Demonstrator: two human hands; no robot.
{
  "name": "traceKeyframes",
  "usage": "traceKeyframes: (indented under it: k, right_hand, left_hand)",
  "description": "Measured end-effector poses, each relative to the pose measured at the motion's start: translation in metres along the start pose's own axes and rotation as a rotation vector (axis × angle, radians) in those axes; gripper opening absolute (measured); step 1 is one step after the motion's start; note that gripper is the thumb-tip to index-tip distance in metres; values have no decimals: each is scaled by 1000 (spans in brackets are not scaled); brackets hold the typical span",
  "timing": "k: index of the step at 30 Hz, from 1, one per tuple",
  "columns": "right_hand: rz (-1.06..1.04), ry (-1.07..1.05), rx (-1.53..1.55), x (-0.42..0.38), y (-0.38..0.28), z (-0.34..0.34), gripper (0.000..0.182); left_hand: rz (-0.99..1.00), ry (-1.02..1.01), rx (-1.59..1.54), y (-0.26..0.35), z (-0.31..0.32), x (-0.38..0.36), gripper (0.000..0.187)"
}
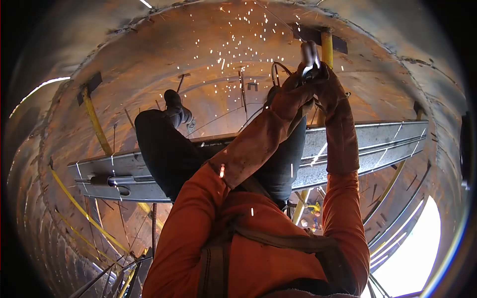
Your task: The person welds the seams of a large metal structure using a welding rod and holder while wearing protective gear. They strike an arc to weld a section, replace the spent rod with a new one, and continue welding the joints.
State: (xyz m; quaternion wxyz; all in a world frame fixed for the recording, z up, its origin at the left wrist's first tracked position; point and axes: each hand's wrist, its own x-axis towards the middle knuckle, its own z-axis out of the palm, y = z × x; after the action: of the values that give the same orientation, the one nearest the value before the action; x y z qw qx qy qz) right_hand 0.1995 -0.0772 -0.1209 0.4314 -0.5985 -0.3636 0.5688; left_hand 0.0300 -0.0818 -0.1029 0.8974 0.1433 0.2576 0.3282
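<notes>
Up high, both gloved hands hold a grinder and sparks fly.

Left hand (290, 97) and right hand (330, 82) are closed tight around the grinder (310, 59), pressed near the rusty steel wall (198, 54) by a yellow post (327, 47). It looks heavy, hard and shaky, so hold its body with two hands, away from the spinning end. Legs rest on a steel beam (377, 144).

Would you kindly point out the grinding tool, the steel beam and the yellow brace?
grinding tool (310, 58), head view, on its metal head.
steel beam (377, 141), head view, on its right stretch.
yellow brace (96, 121), head view, on its shaft at left.
</notes>
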Motion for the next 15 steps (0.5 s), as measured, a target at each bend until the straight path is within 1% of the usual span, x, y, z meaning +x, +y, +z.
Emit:
traceKeyframes:
  k: [1, 2, 4, 5, 7, 8, 10, 11, 13, 14, 15]
  right_hand:
    - [-34, -3, -241, 0, -3, 2, 32]
    - [-35, -3, -241, 7, 12, -7, 32]
    - [106, -161, 846, 20, 28, -14, 35]
    - [106, -160, 846, 13, 37, -20, 35]
    - [-9, 10, 888, -20, -9, 17, 39]
    - [-9, 10, 889, -17, -5, 13, 39]
    - [36, -101, 956, -7, 8, 1, 44]
    - [36, -101, 956, -6, 12, -3, 44]
    - [6, -90, 880, -5, 17, -6, 54]
    - [6, -90, 880, -5, 15, -6, 54]
    - [9, -84, 806, -5, 13, -6, 56]
  left_hand:
    - [28, 17, 69, -2, -4, 0, 42]
    - [28, 17, 69, -4, -7, 2, 42]
    - [-67, -4, -102, 1, -8, 3, 41]
    - [-68, -4, -103, 1, -8, 1, 41]
    - [-78, 25, -108, 11, 5, -7, 41]
    - [-77, 25, -108, 12, 5, -7, 41]
    - [-86, 32, -103, 12, 6, -7, 43]
    - [-86, 32, -103, 11, 5, -7, 43]
    - [-69, -1, -97, 9, 2, -6, 41]
    - [-69, -1, -97, 9, 2, -5, 41]
    - [-56, 25, -66, 8, 3, -5, 39]
